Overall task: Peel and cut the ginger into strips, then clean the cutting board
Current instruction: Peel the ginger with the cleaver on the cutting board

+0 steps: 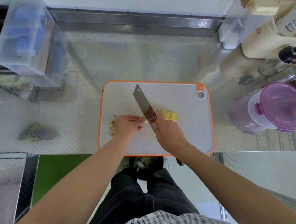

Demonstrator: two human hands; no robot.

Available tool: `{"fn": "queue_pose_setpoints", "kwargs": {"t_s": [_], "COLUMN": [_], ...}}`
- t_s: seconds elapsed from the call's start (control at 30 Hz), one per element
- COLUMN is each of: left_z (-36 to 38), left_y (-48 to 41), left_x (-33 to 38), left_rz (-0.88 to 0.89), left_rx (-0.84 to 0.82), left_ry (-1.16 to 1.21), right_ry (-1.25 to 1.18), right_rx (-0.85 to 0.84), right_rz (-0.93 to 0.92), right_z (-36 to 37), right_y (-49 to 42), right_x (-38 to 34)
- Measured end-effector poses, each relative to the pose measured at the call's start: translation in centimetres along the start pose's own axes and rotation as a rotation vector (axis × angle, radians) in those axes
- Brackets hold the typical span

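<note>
Pinching a ginger piece (144, 120) with my left hand (127, 126), I grip the cleaver (144, 104) in my right hand (168, 132); slices (171, 115) lie at its three o'clock on the cutting board (190, 131).

Bottle (293, 21) label print unreadable

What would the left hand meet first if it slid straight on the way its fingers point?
Most likely the cleaver blade: the left hand pinches a ginger piece just beside it. How high the blade stands is unclear.
</note>
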State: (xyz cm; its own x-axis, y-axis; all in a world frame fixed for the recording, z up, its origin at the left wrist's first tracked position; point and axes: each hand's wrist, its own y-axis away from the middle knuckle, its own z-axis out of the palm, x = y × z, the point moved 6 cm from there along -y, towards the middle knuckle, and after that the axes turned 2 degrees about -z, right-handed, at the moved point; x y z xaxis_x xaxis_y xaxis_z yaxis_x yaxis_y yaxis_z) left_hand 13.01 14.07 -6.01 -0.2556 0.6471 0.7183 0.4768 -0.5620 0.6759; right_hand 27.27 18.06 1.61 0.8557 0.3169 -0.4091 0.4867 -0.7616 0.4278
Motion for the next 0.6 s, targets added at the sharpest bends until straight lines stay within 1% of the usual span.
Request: {"fn": "queue_pose_setpoints", "kwargs": {"t_s": [0.17, 0.3, 0.6], "left_z": [0.09, 0.10, 0.08], "left_y": [0.26, 0.34, 0.01], "left_x": [0.08, 0.15, -0.04], "left_rz": [-0.039, -0.061, -0.044], "left_rx": [-0.050, -0.053, -0.035], "left_ry": [0.094, 0.138, 0.098], "right_ry": [0.008, 0.007, 0.007], "right_rx": [0.015, 0.012, -0.025], "right_rz": [-0.002, 0.001, 0.019], "right_z": [-0.03, 0.05, 0.42], "right_y": [0.44, 0.32, -0.26], "right_x": [0.35, 0.29, -0.29]}}
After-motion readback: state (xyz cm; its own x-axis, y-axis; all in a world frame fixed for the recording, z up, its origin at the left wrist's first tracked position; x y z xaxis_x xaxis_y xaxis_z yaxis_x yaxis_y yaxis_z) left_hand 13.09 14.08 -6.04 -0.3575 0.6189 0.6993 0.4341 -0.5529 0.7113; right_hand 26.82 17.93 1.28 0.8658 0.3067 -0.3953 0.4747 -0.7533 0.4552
